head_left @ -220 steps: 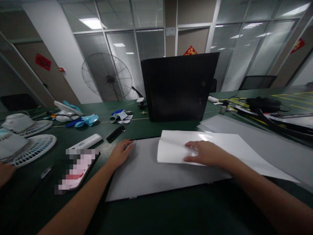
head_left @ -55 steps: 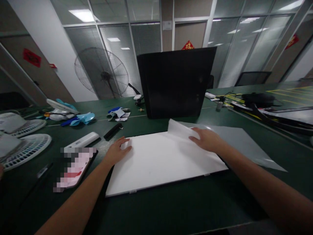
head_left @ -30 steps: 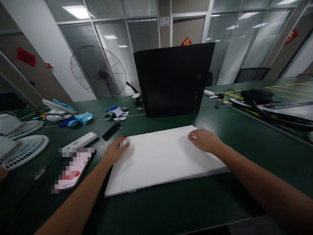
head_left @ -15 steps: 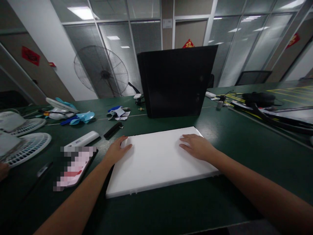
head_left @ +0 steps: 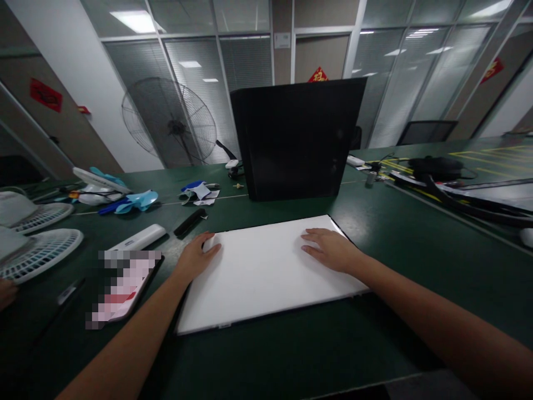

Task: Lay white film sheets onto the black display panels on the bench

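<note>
A flat white rectangular panel lies on the green table in front of me, a thin dark border showing along its edges. My left hand rests at the panel's far left corner, thumb apart from the fingers and lying over the white surface. On the right part of the panel, my right hand lies palm down with its fingers stretched out. Neither hand is closed around anything. Small tabs show along the panel's near edge.
Behind the panel stands a large black screen-like panel. To the left are a phone, a white bar-shaped device, a black object and white fan grilles. Another person's hand shows at the left edge. Black strips lie right.
The panel's near edge has dropped lower, and its thick white side is now mostly hidden behind a dark rim. Both hands keep nearly the same places; the whole view has shifted slightly.
</note>
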The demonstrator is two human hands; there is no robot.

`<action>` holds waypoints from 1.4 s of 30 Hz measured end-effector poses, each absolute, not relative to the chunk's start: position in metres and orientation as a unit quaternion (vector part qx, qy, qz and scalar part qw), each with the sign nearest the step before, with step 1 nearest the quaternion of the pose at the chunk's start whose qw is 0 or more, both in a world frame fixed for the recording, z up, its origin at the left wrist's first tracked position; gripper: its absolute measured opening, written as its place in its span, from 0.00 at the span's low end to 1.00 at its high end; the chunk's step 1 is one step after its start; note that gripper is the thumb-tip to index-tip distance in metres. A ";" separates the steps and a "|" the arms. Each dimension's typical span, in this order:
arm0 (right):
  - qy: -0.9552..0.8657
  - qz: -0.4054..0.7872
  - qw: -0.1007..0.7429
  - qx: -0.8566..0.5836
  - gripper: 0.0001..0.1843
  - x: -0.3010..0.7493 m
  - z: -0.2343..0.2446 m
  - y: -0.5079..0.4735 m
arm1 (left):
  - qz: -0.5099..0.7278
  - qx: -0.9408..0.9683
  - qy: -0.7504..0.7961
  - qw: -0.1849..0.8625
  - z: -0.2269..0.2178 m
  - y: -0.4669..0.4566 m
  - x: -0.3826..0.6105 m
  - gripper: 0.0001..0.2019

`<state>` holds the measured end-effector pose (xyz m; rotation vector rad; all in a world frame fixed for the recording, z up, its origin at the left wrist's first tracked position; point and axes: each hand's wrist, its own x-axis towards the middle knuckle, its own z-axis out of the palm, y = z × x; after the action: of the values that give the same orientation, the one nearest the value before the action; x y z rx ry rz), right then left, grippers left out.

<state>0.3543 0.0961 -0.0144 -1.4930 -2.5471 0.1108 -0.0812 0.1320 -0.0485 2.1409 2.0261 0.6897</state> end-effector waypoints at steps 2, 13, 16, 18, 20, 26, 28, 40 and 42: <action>-0.855 0.040 0.097 -0.508 0.35 0.356 -0.016 0.098 | 0.229 0.708 0.666 0.058 -0.050 0.133 -0.082 0.29; -0.713 0.054 0.141 -0.685 0.29 0.400 -0.013 0.124 | 0.228 0.726 0.647 0.049 -0.059 0.136 -0.087 0.29; -0.671 0.097 0.168 -0.715 0.29 0.409 -0.017 0.132 | 0.215 0.729 0.648 0.045 -0.055 0.131 -0.082 0.27; -0.659 0.143 0.208 -0.709 0.27 0.410 -0.021 0.136 | 0.204 0.733 0.648 0.040 -0.051 0.128 -0.077 0.27; -0.645 0.196 0.260 -0.692 0.25 0.409 -0.024 0.141 | 0.191 0.739 0.646 0.033 -0.047 0.125 -0.074 0.27; -0.530 0.333 0.433 -0.649 0.29 0.415 -0.016 0.148 | 0.172 0.743 0.646 0.034 -0.043 0.122 -0.071 0.28; -0.496 0.368 0.477 -0.625 0.32 0.420 -0.010 0.148 | 0.177 0.743 0.644 0.042 -0.043 0.122 -0.071 0.28; -0.318 0.544 0.552 -0.546 0.24 0.433 0.000 0.146 | 0.179 0.736 0.650 0.064 -0.049 0.126 -0.075 0.29; -0.306 0.546 0.546 -0.557 0.23 0.434 0.000 0.147 | 0.181 0.740 0.646 0.060 -0.049 0.127 -0.075 0.29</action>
<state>0.4340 0.1471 -0.0004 -1.3214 -0.7263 1.2935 -0.0753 0.1267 -0.0492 2.2387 1.9542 0.5481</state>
